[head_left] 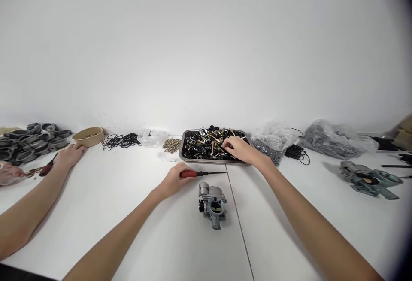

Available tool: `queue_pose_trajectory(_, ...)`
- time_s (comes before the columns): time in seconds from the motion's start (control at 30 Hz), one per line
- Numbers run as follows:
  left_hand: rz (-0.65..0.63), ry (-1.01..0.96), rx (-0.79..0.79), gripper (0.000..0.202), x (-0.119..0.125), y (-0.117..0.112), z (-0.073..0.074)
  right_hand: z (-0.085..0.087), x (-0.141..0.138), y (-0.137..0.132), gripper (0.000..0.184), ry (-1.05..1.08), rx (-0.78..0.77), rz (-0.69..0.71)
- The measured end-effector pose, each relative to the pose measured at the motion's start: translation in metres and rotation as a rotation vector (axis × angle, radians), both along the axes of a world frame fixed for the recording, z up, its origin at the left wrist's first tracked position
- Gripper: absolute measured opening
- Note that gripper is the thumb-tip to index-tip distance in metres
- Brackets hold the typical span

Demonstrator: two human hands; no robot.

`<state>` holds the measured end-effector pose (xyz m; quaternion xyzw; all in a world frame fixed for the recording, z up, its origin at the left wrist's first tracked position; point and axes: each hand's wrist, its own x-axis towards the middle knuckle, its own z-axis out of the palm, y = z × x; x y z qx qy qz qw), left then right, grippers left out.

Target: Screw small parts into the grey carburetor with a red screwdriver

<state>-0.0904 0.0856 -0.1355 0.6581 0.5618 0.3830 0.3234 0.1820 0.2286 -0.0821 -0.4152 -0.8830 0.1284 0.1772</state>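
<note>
My left hand (pixel 174 181) is closed round the red handle of a screwdriver (pixel 190 173), whose dark shaft points right above the table. My right hand (pixel 240 148) reaches over the right side of a metal tray (pixel 193 160) heaped with small black parts and brass-coloured pieces. Its fingers are curled together among these parts; whatever they pinch is hidden. In front of me, between my forearms, a grey metal carburetor (pixel 213 206) stands on the white table with its round bore facing me.
At left, a co-worker's hand (pixel 69 155) rests by a tan bowl (pixel 88 140), near piled grey castings (pixel 38 143). Black rings (pixel 120 142) and brass bits (pixel 172 145) lie left of the tray. Bags of small parts (pixel 334 141) and another carburetor (pixel 370 180) are at right.
</note>
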Motion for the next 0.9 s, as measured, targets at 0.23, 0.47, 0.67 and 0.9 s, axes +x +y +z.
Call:
queue_pose_trajectory(0.23, 0.069, -0.586, -0.034, 0.025, -0.032, 0.000, 0.039, -0.016, -0.001, 0.013, 0.019, 0.048, 0.058, 0.013)
queue_pose_trajectory(0.47, 0.476, -0.956, 0.328, 0.036, -0.088, 0.006, 0.054, -0.037, -0.009, 0.013, 0.016, 0.108, 0.236, -0.049)
queue_pose_trajectory(0.67, 0.707, -0.932, 0.583, 0.036, -0.096, 0.010, 0.036, -0.039, -0.010, 0.011, 0.013, 0.094, 0.294, -0.043)
queue_pose_trajectory(0.9, 0.704, -0.868, 0.563, 0.035, -0.091, 0.013, 0.023, -0.044, -0.009, 0.015, 0.013, 0.099, 0.337, -0.036)
